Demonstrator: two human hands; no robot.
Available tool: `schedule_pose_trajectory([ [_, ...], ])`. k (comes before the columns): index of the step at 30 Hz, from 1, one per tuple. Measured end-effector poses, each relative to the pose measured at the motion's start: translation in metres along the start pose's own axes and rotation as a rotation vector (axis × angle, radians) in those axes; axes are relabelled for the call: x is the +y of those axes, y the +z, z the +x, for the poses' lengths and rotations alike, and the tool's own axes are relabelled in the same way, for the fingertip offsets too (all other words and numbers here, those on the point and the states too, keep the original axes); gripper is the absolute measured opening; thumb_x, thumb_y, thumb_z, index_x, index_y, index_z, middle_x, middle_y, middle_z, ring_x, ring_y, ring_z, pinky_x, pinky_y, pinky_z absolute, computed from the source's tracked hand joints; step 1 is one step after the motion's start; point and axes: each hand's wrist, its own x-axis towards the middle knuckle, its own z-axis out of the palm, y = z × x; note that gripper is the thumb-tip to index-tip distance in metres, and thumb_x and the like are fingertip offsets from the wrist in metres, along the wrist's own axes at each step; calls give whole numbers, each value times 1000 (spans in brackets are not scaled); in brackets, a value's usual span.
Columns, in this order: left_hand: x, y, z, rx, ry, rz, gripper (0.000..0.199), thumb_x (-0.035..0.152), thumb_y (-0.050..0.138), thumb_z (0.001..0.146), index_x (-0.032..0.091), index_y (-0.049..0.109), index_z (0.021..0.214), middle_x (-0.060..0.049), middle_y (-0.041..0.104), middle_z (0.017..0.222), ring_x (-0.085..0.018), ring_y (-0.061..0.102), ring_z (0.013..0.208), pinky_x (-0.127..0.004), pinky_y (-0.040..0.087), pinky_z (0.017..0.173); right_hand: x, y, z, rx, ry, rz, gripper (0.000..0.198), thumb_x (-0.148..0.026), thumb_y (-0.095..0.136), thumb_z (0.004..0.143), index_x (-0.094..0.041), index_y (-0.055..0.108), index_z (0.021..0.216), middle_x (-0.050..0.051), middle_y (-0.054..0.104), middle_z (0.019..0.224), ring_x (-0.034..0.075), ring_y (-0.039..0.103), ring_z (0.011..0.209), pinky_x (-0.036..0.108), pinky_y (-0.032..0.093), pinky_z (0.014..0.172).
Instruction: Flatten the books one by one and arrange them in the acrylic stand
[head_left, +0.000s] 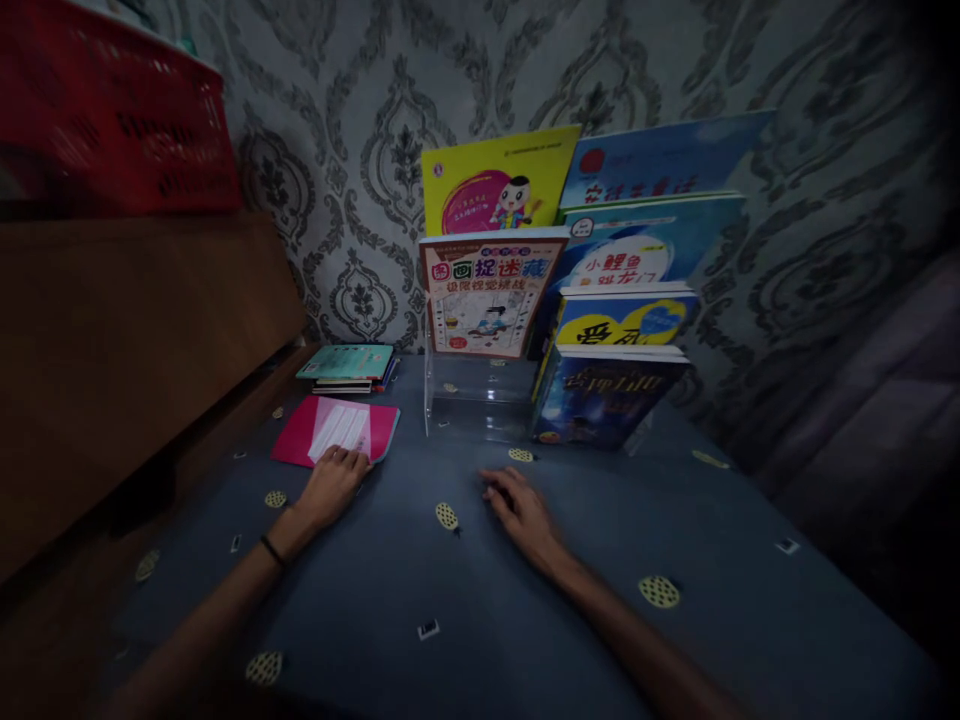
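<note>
A pink book (287, 441) with a pale, printed panel on its cover lies flat at the left of the table. My left hand (335, 482), a dark band on its wrist, has its fingers bent over the book's near edge; the thumb is mostly hidden. Right of centre, my right hand (523, 512) hovers at or just above the tablecloth, fingers loosely curled and thumb apart, holding nothing. In front of it stands a clear acrylic book rack (480, 412). A picture-puzzle book (487, 300) leans in the rack's left column, and a dark blue book (606, 400) is at the front right.
Behind the pink book is a small stack of books (349, 364) with a teal cover on top. A yellow book (499, 175) and several blue ones (667, 155) rise at the rack's back, near the patterned wall. A red basket (150, 110) sits on a brown cabinet (135, 350) at left.
</note>
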Motion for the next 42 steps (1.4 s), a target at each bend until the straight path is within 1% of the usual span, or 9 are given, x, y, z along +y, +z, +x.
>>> schedule_pose_trajectory([
  [5,39,-18,-30,-16,17,-49,24,25,45,106,15,66,104,-11,74,97,-26,71,93,-37,53,77,-8,-3,1,-16,-16,-17,32,-24,49,92,-23,73,113,7,71,89,26,68,90,41,57,82],
  [11,104,-47,-41,8,110,-113,25,28,44,106,17,65,99,-9,73,92,-24,70,88,-32,54,70,-20,-6,1,-49,-25,-39,32,-25,49,93,-18,72,114,10,69,94,24,66,80,40,57,77],
  [17,164,-74,-33,-37,86,-197,27,30,43,107,16,66,101,-10,72,94,-25,70,90,-33,56,70,-28,-5,-2,-59,-174,-35,31,-31,50,98,-22,72,118,11,71,113,27,66,108,46,54,97],
  [20,179,-80,-31,-74,69,-226,25,35,51,104,15,67,103,-11,71,98,-26,69,96,-35,58,74,-25,-3,-3,-95,-221,-70,31,-29,50,98,-22,72,118,12,73,118,28,64,115,52,49,105],
  [23,171,-77,-33,-69,115,-259,26,35,49,105,16,67,106,-11,71,104,-26,66,102,-37,58,78,-21,1,-5,-140,-242,-150,32,-28,50,97,-20,72,118,13,72,123,29,64,118,55,46,109],
  [27,132,-58,-30,-20,140,-282,27,24,43,106,18,65,119,-9,71,116,-25,64,107,-40,55,89,-16,4,-5,-187,-277,-236,33,-25,51,96,-19,70,122,14,69,129,30,62,121,55,45,110],
  [33,75,-23,-13,-8,-90,-316,38,26,42,105,18,59,138,-13,61,144,-29,56,130,-50,48,107,-18,4,-6,-208,-268,-271,34,-26,52,97,-21,69,126,13,69,130,31,59,122,57,46,108],
  [36,66,-15,-10,-4,-131,-323,40,28,43,104,19,58,140,-13,59,147,-30,54,134,-51,46,109,-20,3,-6,-215,-265,-272,35,-26,51,98,-21,68,128,13,69,128,30,59,122,56,45,109],
  [42,69,-5,-12,82,-113,-321,42,27,39,104,18,57,141,-15,59,146,-28,56,132,-50,45,110,-30,8,-2,-231,-214,-344,37,-29,52,98,-17,67,129,16,68,133,32,58,127,57,42,110],
])
